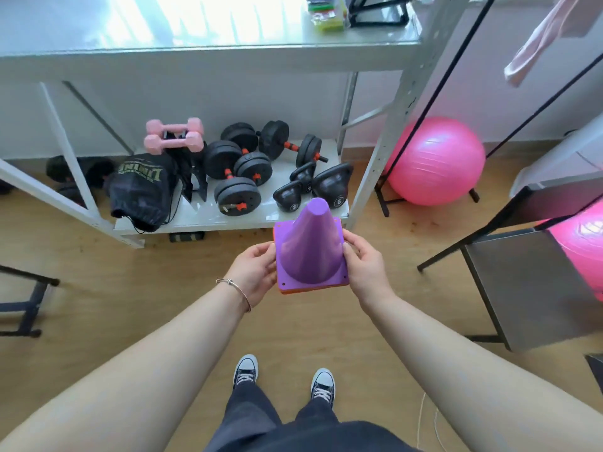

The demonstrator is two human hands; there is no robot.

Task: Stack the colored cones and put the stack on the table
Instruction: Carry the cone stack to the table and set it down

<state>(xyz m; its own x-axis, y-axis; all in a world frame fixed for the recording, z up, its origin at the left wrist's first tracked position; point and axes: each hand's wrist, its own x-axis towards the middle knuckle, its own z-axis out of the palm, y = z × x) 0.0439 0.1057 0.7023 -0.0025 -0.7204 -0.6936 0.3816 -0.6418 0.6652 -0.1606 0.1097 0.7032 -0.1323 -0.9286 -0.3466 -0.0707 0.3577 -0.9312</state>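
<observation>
I hold a stack of cones upright in front of me, above the wooden floor. A purple cone is on top, and an orange base edge shows beneath it along the bottom and left side. My left hand grips the stack's left base edge. My right hand grips its right base edge. The white tabletop of a metal rack lies ahead and above the stack. How many cones sit under the purple one is hidden.
The rack's lower shelf holds black dumbbells, kettlebells, pink dumbbells and a black bag. A pink exercise ball sits right of the rack. A dark metal stand is at right, black frame legs at left.
</observation>
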